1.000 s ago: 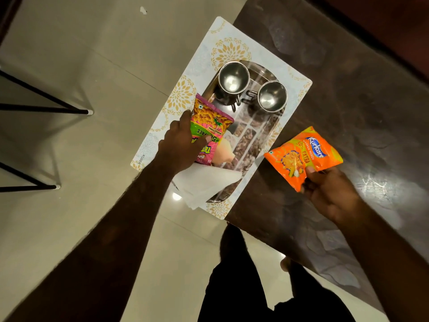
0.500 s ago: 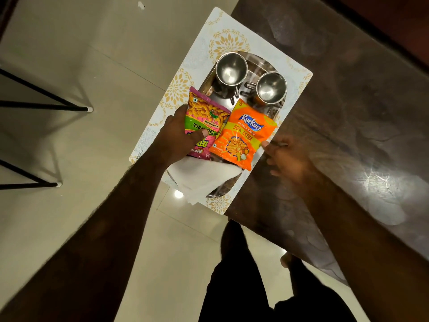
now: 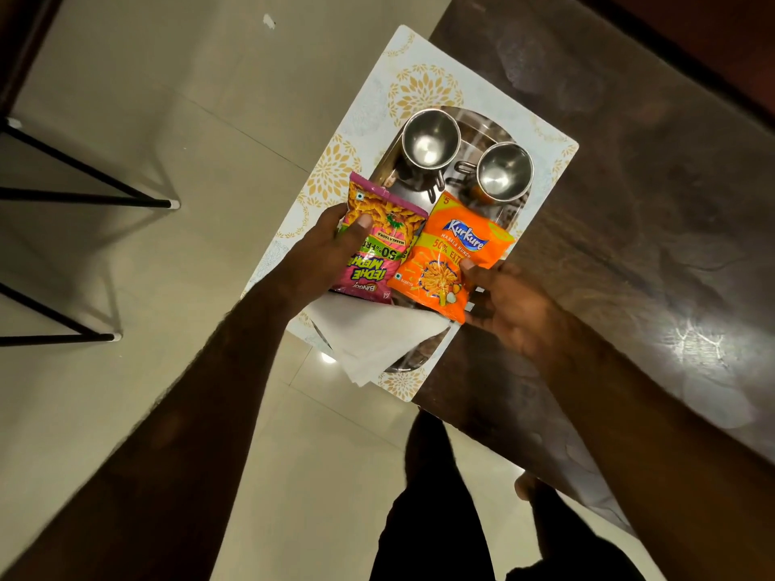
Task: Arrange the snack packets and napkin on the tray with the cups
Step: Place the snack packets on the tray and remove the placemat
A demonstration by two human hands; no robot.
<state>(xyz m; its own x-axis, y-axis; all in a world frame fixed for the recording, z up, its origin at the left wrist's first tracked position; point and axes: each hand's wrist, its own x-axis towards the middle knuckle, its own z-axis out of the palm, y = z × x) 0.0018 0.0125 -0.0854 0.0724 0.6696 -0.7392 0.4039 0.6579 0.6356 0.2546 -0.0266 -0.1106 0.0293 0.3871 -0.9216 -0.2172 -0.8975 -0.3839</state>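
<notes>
Looking down from the head camera, the left hand (image 3: 325, 253) grips the pink snack packet (image 3: 375, 241), thumb pressed on its front, fingers clamped around its edge. The right hand (image 3: 509, 301) pinches the orange snack packet (image 3: 448, 262) at its lower corner. Both packets lie side by side on the steel tray (image 3: 513, 215), between two steel cups (image 3: 430, 140) and the white napkin (image 3: 373, 333).
</notes>
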